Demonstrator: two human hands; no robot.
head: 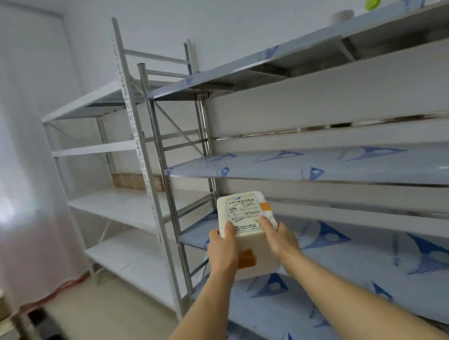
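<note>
- The white parcel [245, 218], a foam-like box with a printed shipping label on top and orange tape at its edges, is held in the air just below the middle of the view, touching no shelf.
- The left hand [222, 248] takes its 9 o'clock side and the right hand [279, 238] its 3 o'clock side. The fingers [228, 227] grasp the box, thumbs lying over the label face and the rest hidden underneath.
- Step in hand, as I judge it: carrying the parcel to the steel rack [158, 150] for shelving. It is not yet set down.
- Likely landing spots are the film-covered lower shelf [371, 250] at the parcel's 4 o'clock, close beneath it, and the middle shelf [331, 164] at 2 o'clock, higher up.
- The next move probably calls for easing the box forward and rightward past the rack's post, keeping it level, lowering it until the base sits flat, then letting go with both hands.
- The film looks slick, so the box could slide if shoved.
</note>
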